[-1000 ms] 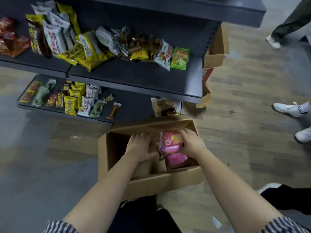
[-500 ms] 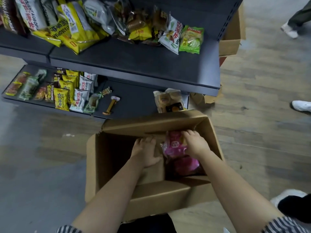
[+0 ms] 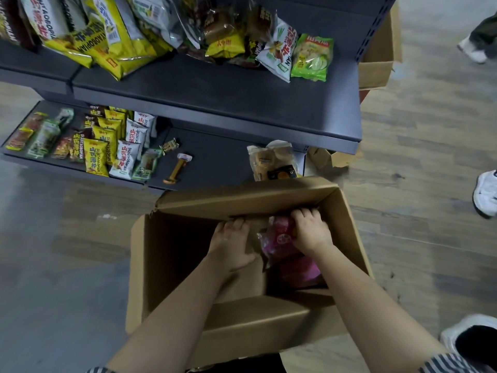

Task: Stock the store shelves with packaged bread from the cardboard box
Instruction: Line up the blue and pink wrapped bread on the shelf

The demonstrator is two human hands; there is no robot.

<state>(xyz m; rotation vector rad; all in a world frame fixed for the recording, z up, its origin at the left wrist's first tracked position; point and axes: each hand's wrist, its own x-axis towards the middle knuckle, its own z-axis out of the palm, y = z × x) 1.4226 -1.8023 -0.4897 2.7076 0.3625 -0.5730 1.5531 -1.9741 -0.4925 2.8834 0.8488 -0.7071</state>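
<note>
While the left hand (image 3: pixel 232 243) stays flat, the right hand (image 3: pixel 309 230) clutches pink bread packet (image 3: pixel 280 239) — deeper in box (image 3: pixel 255 321).

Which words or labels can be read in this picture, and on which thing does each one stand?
"SHANYAOBOPIAN": yellow bag, lower shelf.
"SHANYAOBOPIAN": white bag beside it.
"YAOBOPIAN", start covered: big yellow bag, upper shelf.
Chinese characters on these bags, the green bag and the pink pack: too blurred to read.
</note>
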